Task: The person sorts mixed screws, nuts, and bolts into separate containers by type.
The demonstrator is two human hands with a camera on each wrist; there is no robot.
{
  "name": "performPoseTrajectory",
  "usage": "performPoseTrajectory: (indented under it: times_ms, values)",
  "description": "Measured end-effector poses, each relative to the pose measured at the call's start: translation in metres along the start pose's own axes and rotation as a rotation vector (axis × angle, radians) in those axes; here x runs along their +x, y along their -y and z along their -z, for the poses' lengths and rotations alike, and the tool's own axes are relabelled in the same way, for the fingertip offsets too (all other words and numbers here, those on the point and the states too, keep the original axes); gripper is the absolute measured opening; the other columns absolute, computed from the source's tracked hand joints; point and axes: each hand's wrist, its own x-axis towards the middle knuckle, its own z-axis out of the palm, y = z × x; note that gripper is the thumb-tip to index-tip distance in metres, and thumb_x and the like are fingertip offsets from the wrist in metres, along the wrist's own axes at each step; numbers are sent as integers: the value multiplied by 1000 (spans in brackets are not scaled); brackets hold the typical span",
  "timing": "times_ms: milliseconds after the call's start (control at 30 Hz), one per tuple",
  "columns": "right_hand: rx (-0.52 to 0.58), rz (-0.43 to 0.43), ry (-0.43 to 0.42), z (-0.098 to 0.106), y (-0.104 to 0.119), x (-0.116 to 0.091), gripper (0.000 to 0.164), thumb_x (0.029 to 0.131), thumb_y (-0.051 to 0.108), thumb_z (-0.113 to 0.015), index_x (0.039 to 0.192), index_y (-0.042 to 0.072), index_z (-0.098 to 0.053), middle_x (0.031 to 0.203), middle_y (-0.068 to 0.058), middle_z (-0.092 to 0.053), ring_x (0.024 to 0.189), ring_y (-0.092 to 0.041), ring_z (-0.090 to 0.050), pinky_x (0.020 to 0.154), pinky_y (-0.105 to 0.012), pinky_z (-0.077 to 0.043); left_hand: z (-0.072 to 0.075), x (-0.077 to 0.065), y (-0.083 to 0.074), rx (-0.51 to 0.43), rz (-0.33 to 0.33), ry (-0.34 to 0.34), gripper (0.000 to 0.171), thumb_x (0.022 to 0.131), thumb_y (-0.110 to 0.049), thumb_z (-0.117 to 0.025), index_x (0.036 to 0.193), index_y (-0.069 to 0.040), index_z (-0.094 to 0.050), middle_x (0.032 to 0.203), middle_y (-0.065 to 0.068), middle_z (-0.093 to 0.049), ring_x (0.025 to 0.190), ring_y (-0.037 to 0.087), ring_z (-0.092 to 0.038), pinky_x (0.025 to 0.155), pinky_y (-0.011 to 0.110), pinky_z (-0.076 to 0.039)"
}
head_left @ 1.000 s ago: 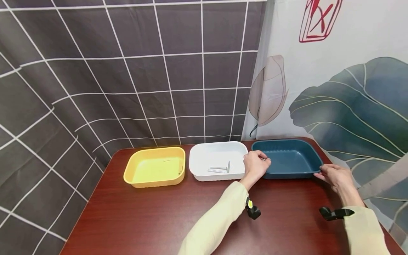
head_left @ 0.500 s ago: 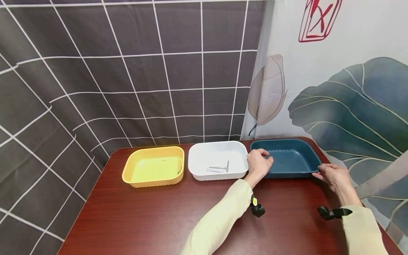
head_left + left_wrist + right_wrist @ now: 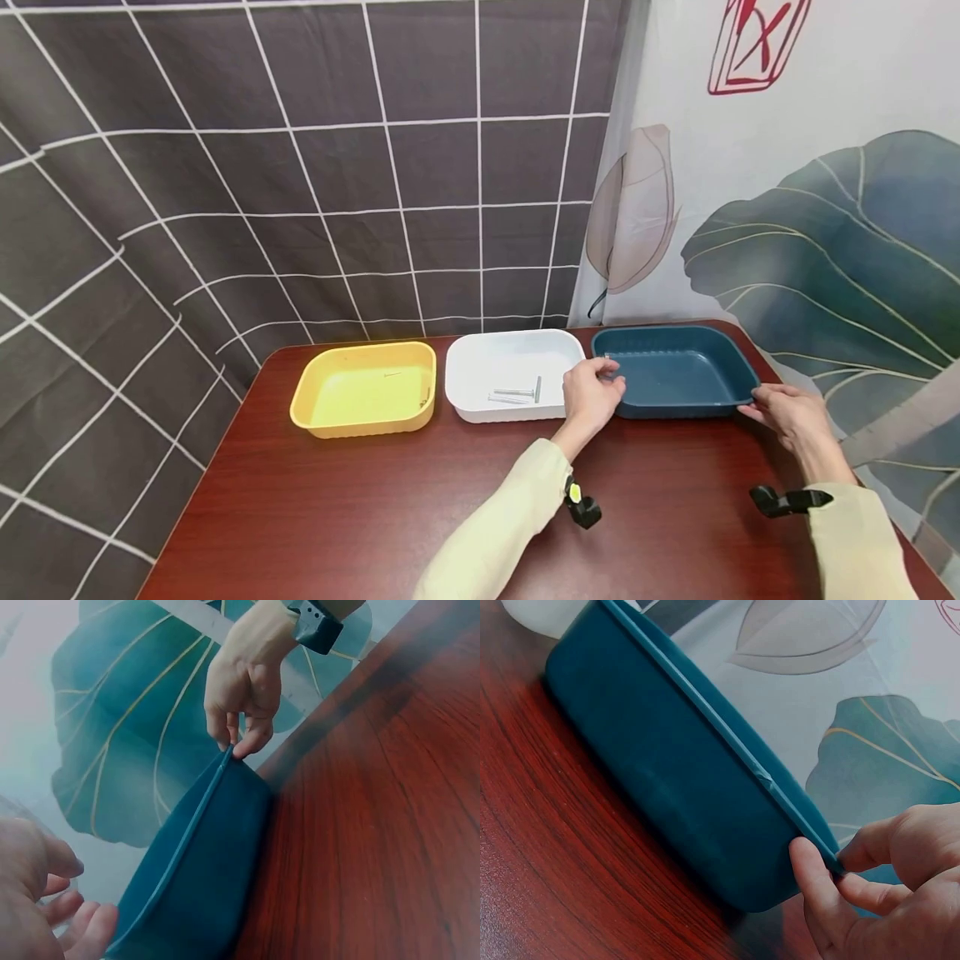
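My left hand (image 3: 588,392) hovers at the left end of the dark blue plastic bin (image 3: 675,412), beside the white bin (image 3: 465,408). In the left wrist view its fingers (image 3: 94,930) are loosely bent and apart from the thumb, with no object visible between them. My right hand (image 3: 791,417) pinches the blue bin's front right corner; in the right wrist view the thumb lies outside the rim and the fingers (image 3: 870,844) are on the other side. Several long metal bolts (image 3: 513,392) lie in the white bin.
A yellow bin (image 3: 322,429) stands at the left with a few small screws (image 3: 424,398) in it. All the bins stand in a row along the back of the red-brown wooden table (image 3: 360,517). Gridded dark cloth (image 3: 427,167) and a leaf-print curtain (image 3: 825,250) hang behind.
My left hand dipped slightly right over the blue bin, then drew back left toward the white bin. A small grey thing at its fingertips earlier is no longer visible. The right hand kept its hold.
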Motion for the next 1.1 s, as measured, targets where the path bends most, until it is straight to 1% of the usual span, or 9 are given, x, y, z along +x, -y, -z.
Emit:
performPoseTrajectory:
  times_ms: [133,200,300,433,633,767,867,967,1100]
  values:
    - [-23,1,-4,0,2,0,41,103,9,-49,134,-16,-38,75,2,-56,59,-9,-69,66,-26,-63,18,-9,7,-75,-38,-26,15,79,-3,-79,93,-8,-80,77,-5,-70,63,-2,-64,62,8,-52]
    - [-28,2,-3,0,3,1,40,103,10,-50,133,-15,-40,75,2,-57,60,-9,-69,66,-26,-63,28,-16,11,-112,-64,-35,17,79,0,-79,95,-5,-80,77,-2,-71,62,1,-65,60,9,-53]
    - [-33,9,-5,0,2,1,41,102,10,-50,133,-15,-40,75,2,-56,59,-9,-69,66,-25,-63,44,-26,17,-149,-77,-38,20,79,1,-77,98,-3,-79,79,1,-72,64,4,-67,59,10,-55]
    - [-34,16,-6,0,2,2,45,102,11,-50,136,-16,-37,74,4,-57,60,-9,-69,65,-25,-63,67,-43,28,-149,-63,-40,21,78,0,-76,99,-3,-79,80,1,-73,68,5,-68,64,12,-57]
    - [-11,21,-2,0,0,2,46,101,9,-50,136,-17,-36,74,3,-57,59,-10,-69,64,-26,-63,92,-68,49,-108,-52,-80,18,77,1,-78,95,-3,-79,79,0,-72,66,7,-68,62,17,-58]
    - [-26,23,-2,1,-1,3,47,102,9,-49,138,-17,-35,74,3,-56,59,-9,-69,63,-26,-63,105,-81,60,-79,-77,-111,19,76,4,-78,93,-5,-79,79,1,-72,66,10,-68,61,25,-61]
    - [-18,22,-5,0,-1,3,46,102,9,-49,137,-18,-35,74,4,-56,59,-9,-69,64,-26,-63,111,-89,67,-70,-80,-125,20,75,7,-77,92,-3,-78,79,2,-71,66,12,-69,62,27,-62]
    - [0,16,-8,0,-1,3,45,101,8,-50,136,-17,-36,73,3,-56,58,-10,-69,64,-27,-63,115,-95,73,-77,-68,-132,19,75,10,-76,92,1,-77,81,5,-71,67,16,-69,63,25,-63]
    - [-15,11,-1,0,-1,3,47,102,9,-49,138,-17,-34,73,4,-56,59,-10,-69,65,-26,-63,118,-102,81,-101,-45,-139,19,75,11,-76,92,3,-76,82,9,-71,70,19,-70,65,29,-64]
